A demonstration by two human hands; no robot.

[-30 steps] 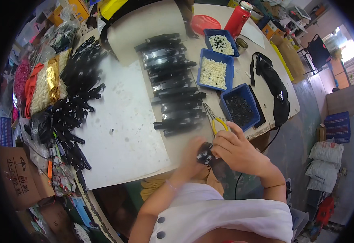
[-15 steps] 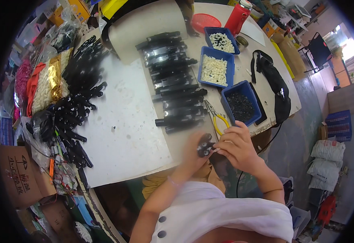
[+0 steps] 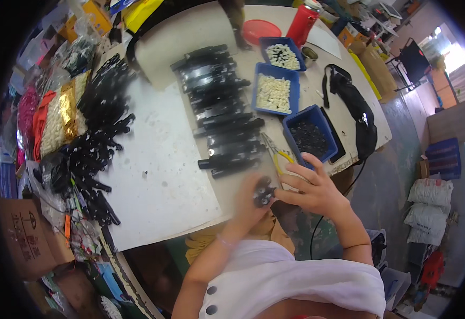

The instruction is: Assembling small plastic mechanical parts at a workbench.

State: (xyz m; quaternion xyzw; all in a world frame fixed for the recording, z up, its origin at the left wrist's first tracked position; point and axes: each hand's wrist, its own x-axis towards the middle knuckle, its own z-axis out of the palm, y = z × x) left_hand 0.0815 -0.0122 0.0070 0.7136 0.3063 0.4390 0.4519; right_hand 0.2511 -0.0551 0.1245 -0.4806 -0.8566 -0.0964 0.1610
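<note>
My left hand (image 3: 247, 203) is wrapped round a small bundle of black tube-like parts (image 3: 264, 192), whose ends face me and show pale centres. Close beside it, my right hand (image 3: 317, 190) has thumb and forefinger drawn together at the right side of these ends. Whatever those fingertips pinch is hidden. Yellow-handled pliers (image 3: 279, 157) lie just beyond my right fingers. A blue bin of small black pieces (image 3: 317, 112) stands behind that hand. Farther off are a blue bin of cream-coloured pieces (image 3: 256, 101) and another blue bin with cream and black pieces (image 3: 264, 44).
Long black parts (image 3: 219, 111) lie in a row across the table (image 3: 161, 204). More black parts (image 3: 91, 154) are heaped on the left. At the back stand a red flask (image 3: 302, 24) and a red plastic basket (image 3: 260, 31). A black pouch (image 3: 352, 106) rests near the right edge.
My right fingers have shifted against the ends of the black parts, and the small pale bit at their tips no longer shows. The whole view has moved slightly.
</note>
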